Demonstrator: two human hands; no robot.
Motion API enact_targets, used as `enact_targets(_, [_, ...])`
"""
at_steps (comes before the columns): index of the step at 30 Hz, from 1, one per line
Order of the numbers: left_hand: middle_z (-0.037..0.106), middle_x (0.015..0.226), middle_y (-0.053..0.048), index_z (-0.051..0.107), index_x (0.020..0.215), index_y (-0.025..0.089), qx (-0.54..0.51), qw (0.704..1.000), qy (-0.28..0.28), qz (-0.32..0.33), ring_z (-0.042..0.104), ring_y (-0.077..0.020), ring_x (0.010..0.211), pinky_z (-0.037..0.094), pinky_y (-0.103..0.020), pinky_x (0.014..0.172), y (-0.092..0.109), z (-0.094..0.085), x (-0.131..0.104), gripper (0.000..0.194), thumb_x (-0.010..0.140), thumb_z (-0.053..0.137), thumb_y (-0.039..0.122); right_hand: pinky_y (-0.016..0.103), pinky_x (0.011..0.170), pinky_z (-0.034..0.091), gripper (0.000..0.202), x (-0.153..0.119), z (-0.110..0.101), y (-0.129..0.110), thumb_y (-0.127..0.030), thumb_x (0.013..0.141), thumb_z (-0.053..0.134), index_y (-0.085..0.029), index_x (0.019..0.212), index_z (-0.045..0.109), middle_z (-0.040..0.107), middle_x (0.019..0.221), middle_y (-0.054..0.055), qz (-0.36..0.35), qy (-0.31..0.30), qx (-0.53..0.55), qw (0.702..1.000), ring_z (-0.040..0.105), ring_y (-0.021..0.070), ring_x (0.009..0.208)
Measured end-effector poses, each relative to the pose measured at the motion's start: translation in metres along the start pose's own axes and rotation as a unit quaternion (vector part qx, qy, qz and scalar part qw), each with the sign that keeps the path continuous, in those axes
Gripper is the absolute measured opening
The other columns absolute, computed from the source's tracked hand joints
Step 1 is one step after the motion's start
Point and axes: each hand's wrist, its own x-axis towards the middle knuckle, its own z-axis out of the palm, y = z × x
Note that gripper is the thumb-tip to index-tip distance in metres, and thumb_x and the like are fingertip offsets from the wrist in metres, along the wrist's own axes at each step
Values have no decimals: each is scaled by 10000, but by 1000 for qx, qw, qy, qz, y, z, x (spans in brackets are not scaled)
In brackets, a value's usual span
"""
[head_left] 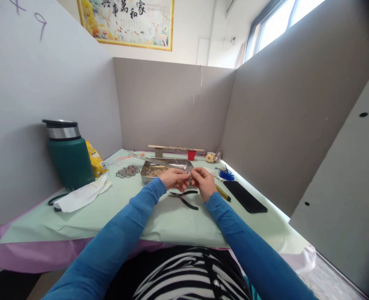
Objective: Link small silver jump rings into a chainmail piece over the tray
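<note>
My left hand (174,179) and my right hand (204,181) meet over the front right of a metal tray (144,179). Fingertips of both hands are pinched around a small shiny beaded piece (188,170), mostly hidden by the fingers. Gold-coloured beads (157,171) lie in the tray. A bundle of thin metal wires (147,157) slants across the tray toward my hands; whether it touches the held piece I cannot tell. Just below my hands, pliers (184,200) with black and red handles rest on the table, jaws pointing left.
A green bottle (68,160), white tissue (81,196) and a pile of beaded strands (127,171) are on the left. Behind the tray, a stick (176,148) spans small pots. On the right lie a yellow cutter (223,193), blue tassel (226,173) and black phone (245,196). Partitions enclose the table.
</note>
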Motion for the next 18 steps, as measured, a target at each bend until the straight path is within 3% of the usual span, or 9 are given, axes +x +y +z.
enact_targets(9, [636,681,-65,606,742,88,13,1000,-10,16,582,-102,496,482,-237,510,2,1,-2,335,634,743,374,197,370,304,292,1,-1,1,-405,653,668,-179,806,564,552,563,-41,10,-8,9,1000,445,75,423])
enact_targets(18, [642,679,-61,601,752,98,-35,995,94,19,578,-111,488,487,-258,519,-2,-5,3,210,683,704,268,213,392,323,220,-4,4,-3,-341,684,633,-200,839,568,569,614,-29,-15,-40,-71,997,470,92,463])
